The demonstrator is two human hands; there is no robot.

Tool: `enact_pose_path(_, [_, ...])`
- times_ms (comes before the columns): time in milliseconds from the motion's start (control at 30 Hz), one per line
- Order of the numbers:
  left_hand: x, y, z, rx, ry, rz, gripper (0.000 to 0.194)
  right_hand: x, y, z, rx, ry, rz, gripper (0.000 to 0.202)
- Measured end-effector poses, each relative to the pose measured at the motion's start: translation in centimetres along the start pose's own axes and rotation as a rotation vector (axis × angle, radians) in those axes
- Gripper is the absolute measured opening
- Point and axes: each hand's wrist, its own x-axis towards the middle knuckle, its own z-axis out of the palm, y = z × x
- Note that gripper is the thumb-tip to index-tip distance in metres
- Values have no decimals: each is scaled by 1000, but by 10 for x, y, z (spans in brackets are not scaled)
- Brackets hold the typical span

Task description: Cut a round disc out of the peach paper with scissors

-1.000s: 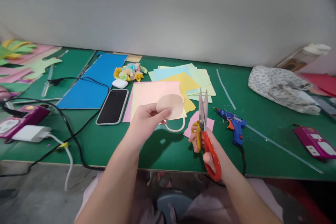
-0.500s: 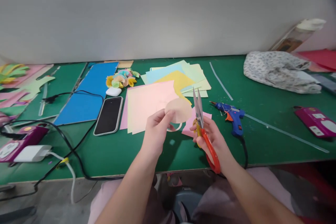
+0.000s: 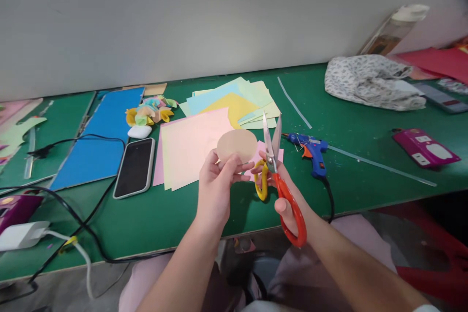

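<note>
My left hand (image 3: 218,186) pinches a round beige paper disc (image 3: 237,145) by its lower edge, holding it above the table. My right hand (image 3: 287,190) holds scissors (image 3: 270,162) with one red and one yellow handle; their blades point away from me and stand apart, just right of the disc. Beneath the disc lies a stack of pale pink and cream paper sheets (image 3: 193,141). A small pink paper piece (image 3: 260,148) shows partly behind the scissors.
Right of my hands lies a blue glue gun (image 3: 310,150) with its black cord. To the left are a phone (image 3: 134,168), a blue board (image 3: 98,146), paper flowers (image 3: 151,111) and black cables. Patterned cloth (image 3: 369,83) and a purple power strip (image 3: 424,147) lie at the right.
The scissors' blades have spread wider, with the yellow handle swung left. A thin curved paper strip below the disc is no longer in sight. The camera view has turned right.
</note>
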Motion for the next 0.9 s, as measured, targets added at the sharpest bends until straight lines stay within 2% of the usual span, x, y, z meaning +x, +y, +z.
enact_pose_path(100, [-5,0,4,34,-28,23,29,0,1,3,-6,-48,-57,104])
enact_pose_path(200, [-9,1,6,153,-64,3,25,1,-1,6,-30,-22,-72,102])
enact_pose_path(333, [-8,2,3,323,-104,-31,26,3,-9,7,31,-54,-129,78])
enact_pose_path(400, [-7,3,0,361,-90,-35,28,4,-12,7,40,-58,-89,73])
enact_pose_path(533, [-6,5,-4,318,-43,-1,29,3,-13,5,8,12,83,93])
enact_pose_path(600, [-6,7,-4,272,-29,18,27,2,-11,5,22,17,120,98])
enact_pose_path(767, [-9,10,-2,174,30,60,26,0,-7,6,-48,4,47,91])
enact_pose_path(900, [-12,7,-1,119,83,118,27,-2,-9,10,-126,-20,-12,98])
